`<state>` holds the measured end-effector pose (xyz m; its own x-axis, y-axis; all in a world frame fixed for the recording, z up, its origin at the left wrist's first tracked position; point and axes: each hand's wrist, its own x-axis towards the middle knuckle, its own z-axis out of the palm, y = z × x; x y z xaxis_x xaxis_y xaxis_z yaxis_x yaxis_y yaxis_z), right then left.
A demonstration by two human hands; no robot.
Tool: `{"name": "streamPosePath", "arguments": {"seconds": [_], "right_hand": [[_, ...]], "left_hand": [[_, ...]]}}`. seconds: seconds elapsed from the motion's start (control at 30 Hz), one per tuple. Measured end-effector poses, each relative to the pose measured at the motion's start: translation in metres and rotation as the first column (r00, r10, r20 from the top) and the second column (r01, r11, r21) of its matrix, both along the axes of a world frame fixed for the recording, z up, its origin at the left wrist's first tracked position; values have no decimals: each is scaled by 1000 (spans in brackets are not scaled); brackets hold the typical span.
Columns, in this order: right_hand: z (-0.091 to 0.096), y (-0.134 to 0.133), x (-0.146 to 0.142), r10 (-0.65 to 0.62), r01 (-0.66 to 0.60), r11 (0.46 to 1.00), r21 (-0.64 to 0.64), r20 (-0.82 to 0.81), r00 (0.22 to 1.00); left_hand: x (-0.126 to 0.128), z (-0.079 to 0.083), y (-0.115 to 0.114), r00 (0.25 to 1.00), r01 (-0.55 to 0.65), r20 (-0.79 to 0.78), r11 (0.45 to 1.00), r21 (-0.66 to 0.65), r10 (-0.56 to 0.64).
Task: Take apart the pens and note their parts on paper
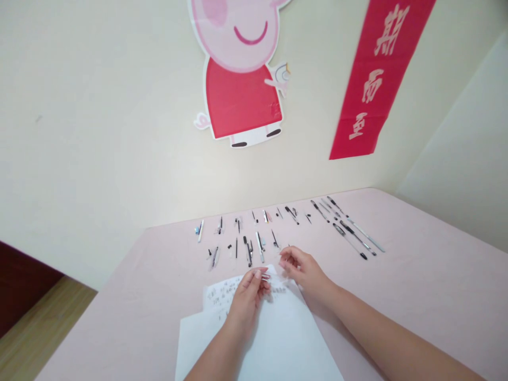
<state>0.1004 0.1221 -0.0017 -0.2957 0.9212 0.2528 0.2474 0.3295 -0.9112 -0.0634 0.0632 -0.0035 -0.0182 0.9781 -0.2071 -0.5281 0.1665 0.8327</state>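
Works over white sheet [289,344] and handwritten sheet [214,293]. Pinches thin pale piece [266,276], too small to identify, in left hand [248,296] above them. Curls right hand [305,271] just beside; cannot tell whether gripping. Beyond, has loose pen parts [260,247], with pens [350,241] to right; faces pig cutout [244,98].

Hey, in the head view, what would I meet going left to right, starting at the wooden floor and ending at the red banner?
Wooden floor, white pen, left hand, right hand, red banner.
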Motion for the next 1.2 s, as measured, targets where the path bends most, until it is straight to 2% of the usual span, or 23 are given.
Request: {"name": "streamPosePath", "arguments": {"seconds": [0.13, 0.2, 0.37, 0.6, 1.2], "right_hand": [[-12, 26, 25, -250, 248, 968, 34, 87, 964], [-20, 37, 36, -286, 277, 958, 71, 193, 939], [-27, 42, 45, -232, 190, 970, 152, 346, 909], [-20, 34, 40, -174, 106, 978, 182, 420, 891], [-12, 29, 35, -208, 88, 966, 241, 538, 817]], "left_hand": [[-1, 1, 2, 992, -43, 119, 998, -44, 48], [-1, 2, 3, 987, -43, 150, 997, -64, 52], [-2, 3, 4, 982, -53, 177, 995, -88, 68], [-3, -1, 7, 975, -67, 202, 992, -110, 88], [-3, 2, 6, 974, -66, 209, 991, -117, 89]]}}
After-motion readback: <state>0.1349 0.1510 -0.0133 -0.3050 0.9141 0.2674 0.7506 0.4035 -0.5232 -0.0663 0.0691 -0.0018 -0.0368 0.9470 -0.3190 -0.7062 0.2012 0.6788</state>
